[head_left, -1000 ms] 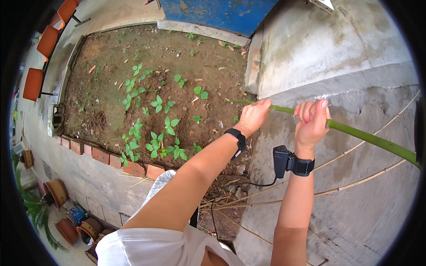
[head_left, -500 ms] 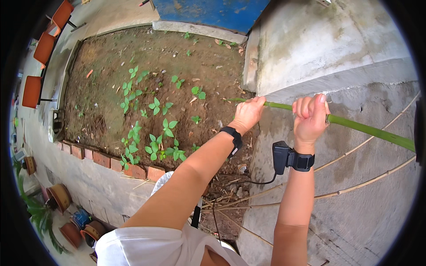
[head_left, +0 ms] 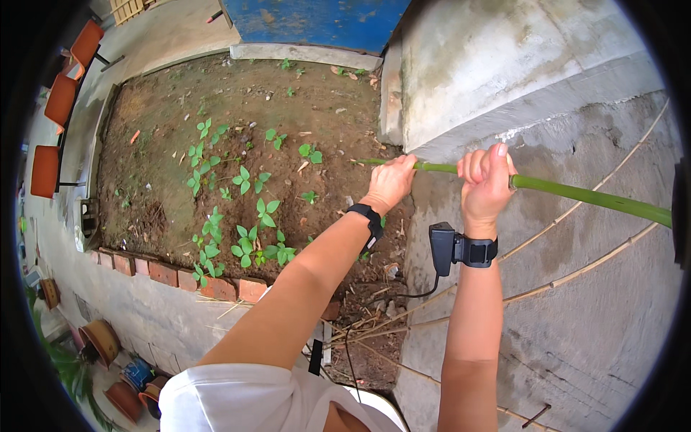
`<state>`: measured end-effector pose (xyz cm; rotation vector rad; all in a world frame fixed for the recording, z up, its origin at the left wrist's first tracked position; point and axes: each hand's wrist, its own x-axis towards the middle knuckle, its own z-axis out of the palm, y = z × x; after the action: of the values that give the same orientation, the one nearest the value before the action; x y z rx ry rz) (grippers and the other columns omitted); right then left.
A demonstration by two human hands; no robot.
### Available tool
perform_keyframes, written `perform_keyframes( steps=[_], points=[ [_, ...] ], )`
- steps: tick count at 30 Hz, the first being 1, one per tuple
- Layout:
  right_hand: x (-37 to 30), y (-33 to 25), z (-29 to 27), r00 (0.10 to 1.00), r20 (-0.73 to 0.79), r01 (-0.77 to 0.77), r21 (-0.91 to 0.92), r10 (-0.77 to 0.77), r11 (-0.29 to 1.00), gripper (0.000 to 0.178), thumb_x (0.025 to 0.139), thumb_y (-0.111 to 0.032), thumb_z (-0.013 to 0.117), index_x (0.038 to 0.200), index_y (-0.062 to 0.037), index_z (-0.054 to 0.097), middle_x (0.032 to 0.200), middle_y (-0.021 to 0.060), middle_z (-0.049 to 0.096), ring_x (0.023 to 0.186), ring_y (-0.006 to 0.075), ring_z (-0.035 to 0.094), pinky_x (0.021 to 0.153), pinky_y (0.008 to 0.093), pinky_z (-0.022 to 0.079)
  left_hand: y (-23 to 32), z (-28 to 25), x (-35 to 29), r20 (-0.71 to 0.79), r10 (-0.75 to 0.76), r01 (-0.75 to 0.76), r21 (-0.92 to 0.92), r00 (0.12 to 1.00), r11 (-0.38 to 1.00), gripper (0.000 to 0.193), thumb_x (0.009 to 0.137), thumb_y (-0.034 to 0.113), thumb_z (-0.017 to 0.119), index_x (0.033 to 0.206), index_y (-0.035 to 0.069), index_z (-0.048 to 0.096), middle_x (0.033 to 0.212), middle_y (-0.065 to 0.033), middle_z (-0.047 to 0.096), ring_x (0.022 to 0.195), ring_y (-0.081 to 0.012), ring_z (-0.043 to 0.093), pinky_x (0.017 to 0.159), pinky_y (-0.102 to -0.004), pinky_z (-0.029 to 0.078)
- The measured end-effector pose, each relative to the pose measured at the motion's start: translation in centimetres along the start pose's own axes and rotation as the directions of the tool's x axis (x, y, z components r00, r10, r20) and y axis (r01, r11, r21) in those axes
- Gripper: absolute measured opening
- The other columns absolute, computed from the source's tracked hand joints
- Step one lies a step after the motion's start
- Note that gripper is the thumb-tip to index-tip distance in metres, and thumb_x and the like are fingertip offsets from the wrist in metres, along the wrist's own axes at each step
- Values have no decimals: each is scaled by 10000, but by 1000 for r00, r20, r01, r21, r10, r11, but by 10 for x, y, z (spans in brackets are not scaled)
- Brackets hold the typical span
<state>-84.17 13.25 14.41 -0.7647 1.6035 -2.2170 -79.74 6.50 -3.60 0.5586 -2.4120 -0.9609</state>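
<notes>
A long green bamboo pole (head_left: 590, 196) runs slantwise across the right half of the view, its thin end over the soil and its thicker end leaving at the right rim. My left hand (head_left: 391, 180) is closed round it near the thin end. Further along, my right hand (head_left: 486, 183) grips the same pole, thumb pointing up. Both wrists carry black straps, and a black box (head_left: 442, 248) with a cable sits at the right one. Left of my hands, young green plants (head_left: 245, 180) grow in a bed of brown soil (head_left: 165, 108).
Bricks (head_left: 163, 273) edge the bed's near side. A stained concrete wall (head_left: 497, 72) rises at the right, where dry thin canes (head_left: 576, 273) lean. Orange chairs (head_left: 44, 171) stand far left, flowerpots (head_left: 101, 342) lower left. A blue panel (head_left: 309, 25) is at the back.
The whole scene has shifted slightly left in the view. Both hands keep their grip on the bamboo pole, with little change in their spacing.
</notes>
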Motion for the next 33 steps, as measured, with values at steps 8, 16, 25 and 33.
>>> perform_keyframes(
  steps=[8,16,25,33],
  points=[
    [25,1,0,996,-81,4,-215,-22,977,401,908,-312,383,572,-102,322,453,-13,297,391,94,304,522,292,425,11,-8,32,90,-78,72,68,993,995,116,826,200,458,884,101,441,781,-130,579,715,-333,581,613,-446,445],
    [53,-1,-18,967,-248,-131,-291,57,948,410,904,-341,406,625,-42,430,494,12,412,475,114,459,502,263,408,53,-23,34,189,-164,193,-149,968,970,554,811,124,500,1302,89,246,1251,-196,397,1091,-350,441,877,-415,386],
    [94,-13,-45,878,-437,-290,-810,-195,510,481,782,-487,510,750,-12,578,663,183,588,711,346,584,662,383,448,153,-104,66,-176,301,-349,-448,937,823,450,866,184,398,1292,61,327,1344,-135,311,1237,-282,302,1015,-356,234],
    [107,34,-52,971,-240,-64,-325,-17,943,726,840,-79,512,1348,-78,-7,1348,219,213,1076,269,474,856,314,424,148,-117,94,15,407,-375,-362,913,854,450,868,281,411,1298,156,359,1368,-164,259,1277,-299,224,1009,-437,174]
  ],
)
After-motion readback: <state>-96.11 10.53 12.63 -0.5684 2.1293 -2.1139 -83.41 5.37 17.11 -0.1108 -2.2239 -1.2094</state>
